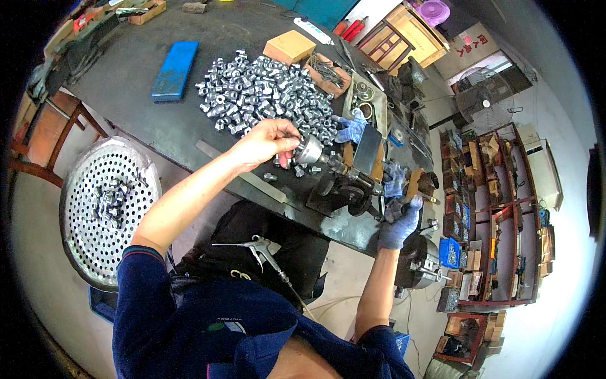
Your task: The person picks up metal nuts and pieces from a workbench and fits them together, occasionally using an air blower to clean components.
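Head view: bare left hand (268,140) pinches metal fitting into chuck (309,151), frame centre. Gloved right hand (399,222) clenched on machine lever (413,184). Judged step: loading part; next needs square seating before clamping.

One fisheye camera sits on the person's head, looking steeply down, close over the dark tabletop (158,120). Forearms enter from the frame's lower edge; straight lines bow toward the rim.

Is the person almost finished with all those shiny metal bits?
Not nearly. Only a small bunch of metal pieces lies in the round holed tray beside the bench. The left hand holds one piece at the small machine, while the gloved right hand grips its handle. A big pile of pieces sits on the table.
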Motion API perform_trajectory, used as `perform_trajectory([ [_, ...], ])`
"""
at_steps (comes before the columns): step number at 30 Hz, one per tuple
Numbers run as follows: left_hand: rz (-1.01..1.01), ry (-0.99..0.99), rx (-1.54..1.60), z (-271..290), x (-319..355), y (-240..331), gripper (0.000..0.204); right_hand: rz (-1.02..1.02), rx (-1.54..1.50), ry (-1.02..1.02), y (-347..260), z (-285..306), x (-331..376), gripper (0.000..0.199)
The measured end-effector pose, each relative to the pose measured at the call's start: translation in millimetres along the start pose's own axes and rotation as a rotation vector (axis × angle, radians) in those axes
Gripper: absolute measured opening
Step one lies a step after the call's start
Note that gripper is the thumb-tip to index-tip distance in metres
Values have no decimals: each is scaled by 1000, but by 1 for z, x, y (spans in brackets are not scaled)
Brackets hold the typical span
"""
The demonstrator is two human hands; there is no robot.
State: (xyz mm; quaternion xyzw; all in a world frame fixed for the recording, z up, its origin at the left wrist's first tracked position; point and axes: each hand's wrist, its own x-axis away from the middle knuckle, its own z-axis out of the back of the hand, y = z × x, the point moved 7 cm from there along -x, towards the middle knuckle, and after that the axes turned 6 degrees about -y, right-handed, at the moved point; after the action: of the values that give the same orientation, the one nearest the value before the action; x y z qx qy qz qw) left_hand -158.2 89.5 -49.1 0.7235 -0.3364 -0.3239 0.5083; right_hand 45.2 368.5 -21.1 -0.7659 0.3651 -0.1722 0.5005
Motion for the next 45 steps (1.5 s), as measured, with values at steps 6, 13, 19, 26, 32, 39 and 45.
perform_trajectory([
  [6,-69,-27,-17,-3,2,8,14,-8,-87,-53,16,-3,-67,34],
  [13,-131,-76,8,-7,-7,0,18,265,275,25,66,50,-112,22],
  [19,-115,-47,-8,2,-2,2,22,-90,20,27,102,45,-23,27],
  [26,-99,-54,-9,4,-3,0,24,-149,-49,26,69,58,17,32],
  [32,-36,41,-15,4,1,-2,25,-198,-138,-31,111,81,-14,29],
  [39,23,53,-65,-3,-4,7,27,527,679,56,68,64,-113,19],
  [45,32,90,-35,6,4,2,28,127,-41,33,10,3,-52,31],
])
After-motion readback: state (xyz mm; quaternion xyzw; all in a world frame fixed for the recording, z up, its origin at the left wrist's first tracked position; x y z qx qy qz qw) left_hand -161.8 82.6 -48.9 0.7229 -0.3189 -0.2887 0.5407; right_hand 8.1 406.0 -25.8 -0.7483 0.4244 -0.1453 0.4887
